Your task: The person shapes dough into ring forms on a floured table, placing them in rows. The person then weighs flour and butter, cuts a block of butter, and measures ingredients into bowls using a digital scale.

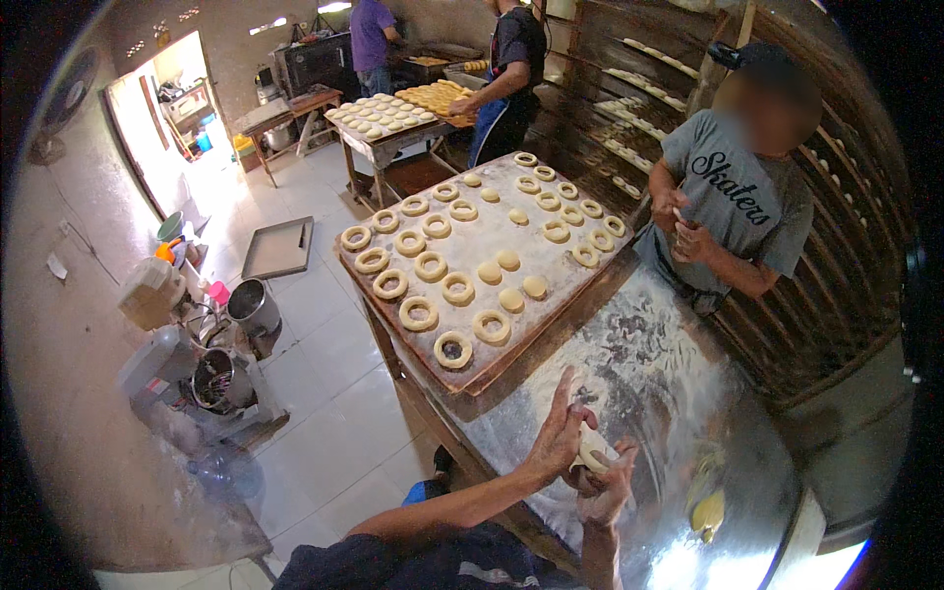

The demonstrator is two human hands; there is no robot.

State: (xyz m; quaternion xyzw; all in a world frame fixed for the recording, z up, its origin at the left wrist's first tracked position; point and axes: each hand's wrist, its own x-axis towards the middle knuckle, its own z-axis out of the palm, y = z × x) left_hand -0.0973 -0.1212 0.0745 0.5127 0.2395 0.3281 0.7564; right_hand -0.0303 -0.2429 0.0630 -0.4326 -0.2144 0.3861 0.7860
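Note:
A pale piece of dough sits between my two hands, above the floured metal table. My left hand presses against it from the left, one finger stretched upward. Around its right and lower side curl the fingers of my right hand. Just beyond lies a floured wooden board bearing several dough rings and several small round dough pieces. A small yellow lump rests on the table to the right of my hands.
Across the table a person in a grey shirt holds something small in both hands. Two other people stand near a far table of dough pieces. Wooden racks line the right. Mixing machines and a metal pot stand left; a tray lies on the floor.

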